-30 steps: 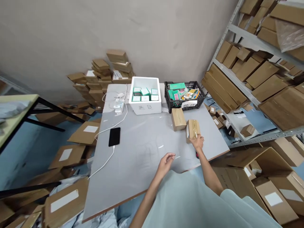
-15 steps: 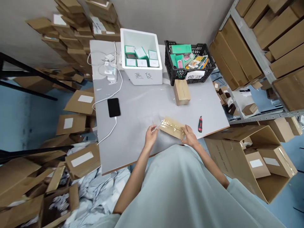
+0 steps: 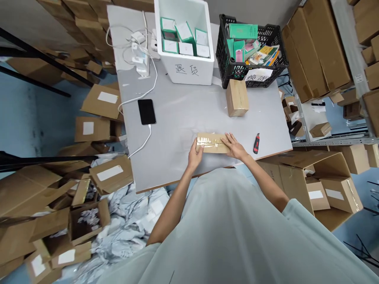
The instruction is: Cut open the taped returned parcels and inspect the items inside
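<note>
A small flat cardboard box [image 3: 211, 143] with shiny clear tape along it lies level near the table's front edge. My left hand [image 3: 195, 153] grips its left end, thumb on the near side and fingers round the far side. Across the right end, my right hand [image 3: 235, 147] rests with fingers stretched out and spread, touching the top. To the right, apart from both hands, lies a red and black box cutter [image 3: 256, 143]. Another taped cardboard box [image 3: 237, 98] stands farther back on the grey table [image 3: 180, 114].
A white foam bin [image 3: 188, 69] of green-and-white boxes and a black crate [image 3: 222, 59] stand at the back. Left are a phone [image 3: 146, 111] on a cable and a power strip [image 3: 140, 59]. Cartons crowd the left floor; a large open carton [image 3: 284, 185] stands right.
The box has turned from slanted to nearly level. My left hand has moved from the loose clear plastic onto the box end; my right hand now spreads over its top. The view has tilted down.
</note>
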Action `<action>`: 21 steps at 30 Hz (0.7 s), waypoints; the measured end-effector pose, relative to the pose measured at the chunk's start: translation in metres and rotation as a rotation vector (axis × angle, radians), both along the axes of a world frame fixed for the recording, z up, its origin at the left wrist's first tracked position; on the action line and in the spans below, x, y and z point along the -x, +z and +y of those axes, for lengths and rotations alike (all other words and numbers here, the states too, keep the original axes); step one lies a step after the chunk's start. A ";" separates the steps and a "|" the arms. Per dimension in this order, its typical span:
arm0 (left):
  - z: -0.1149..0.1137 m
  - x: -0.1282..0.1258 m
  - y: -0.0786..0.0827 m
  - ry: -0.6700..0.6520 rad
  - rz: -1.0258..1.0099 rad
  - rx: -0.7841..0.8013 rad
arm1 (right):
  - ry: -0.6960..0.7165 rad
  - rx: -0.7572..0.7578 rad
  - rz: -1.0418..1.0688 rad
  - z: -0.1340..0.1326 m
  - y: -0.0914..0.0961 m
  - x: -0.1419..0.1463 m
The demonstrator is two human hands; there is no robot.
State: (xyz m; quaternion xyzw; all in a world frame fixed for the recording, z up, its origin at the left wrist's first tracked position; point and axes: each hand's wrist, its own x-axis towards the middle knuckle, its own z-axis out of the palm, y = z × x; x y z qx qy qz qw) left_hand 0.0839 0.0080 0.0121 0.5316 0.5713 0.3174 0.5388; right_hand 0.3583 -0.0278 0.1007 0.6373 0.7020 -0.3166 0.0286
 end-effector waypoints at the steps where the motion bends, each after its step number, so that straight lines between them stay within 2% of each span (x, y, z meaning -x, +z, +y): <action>1: -0.003 0.001 0.000 0.005 -0.006 0.007 | -0.003 -0.009 0.005 -0.002 -0.002 0.000; 3: -0.007 0.002 0.001 0.011 -0.019 0.020 | -0.049 -0.036 0.008 -0.010 -0.006 0.001; 7: -0.010 0.007 0.006 0.029 -0.014 0.096 | -0.254 -0.060 0.023 -0.032 -0.018 0.000; 11: -0.009 0.006 0.014 0.051 -0.017 0.167 | -0.298 -0.007 0.133 -0.044 -0.029 -0.003; 16: -0.004 -0.005 0.030 0.124 0.170 0.255 | -0.363 0.009 0.286 -0.035 -0.032 -0.008; 21: -0.005 -0.016 0.046 0.113 0.383 0.302 | -0.450 -0.056 0.342 -0.013 -0.013 -0.025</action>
